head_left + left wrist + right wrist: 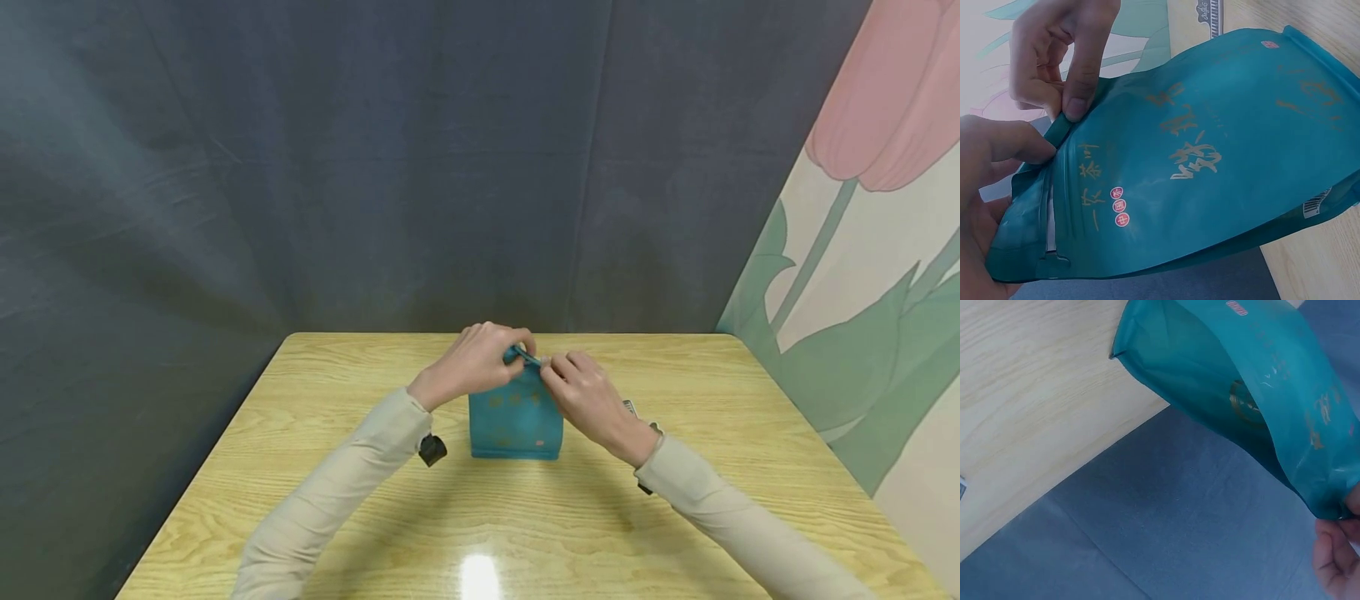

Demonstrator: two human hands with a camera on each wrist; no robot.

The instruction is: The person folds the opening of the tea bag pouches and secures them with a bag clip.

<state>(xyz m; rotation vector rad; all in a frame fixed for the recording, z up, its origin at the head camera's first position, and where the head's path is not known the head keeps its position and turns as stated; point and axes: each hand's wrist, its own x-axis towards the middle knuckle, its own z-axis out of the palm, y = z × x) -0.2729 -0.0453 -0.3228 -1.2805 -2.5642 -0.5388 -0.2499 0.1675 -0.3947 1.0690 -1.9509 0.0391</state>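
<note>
A teal foil tea pouch (516, 425) stands upright on the table, with gold characters and small red-and-white stamps on its front. My left hand (480, 358) pinches its top edge on the left. At the right end of that edge, my right hand (587, 396) pinches the foil between thumb and fingers. The left wrist view shows both thumbs on the folded top band, close to each other, and a pale strip (1050, 219) running along a slit below the edge. In the right wrist view the pouch's side gusset (1197, 381) is sunk inward.
The wood-grain table (360, 517) holds a small printed item (629, 407) with black-and-white markings, partly behind my right wrist. A dark blue curtain (420, 167) hangs behind the table. On the right is a wall (885, 275) painted with a tulip.
</note>
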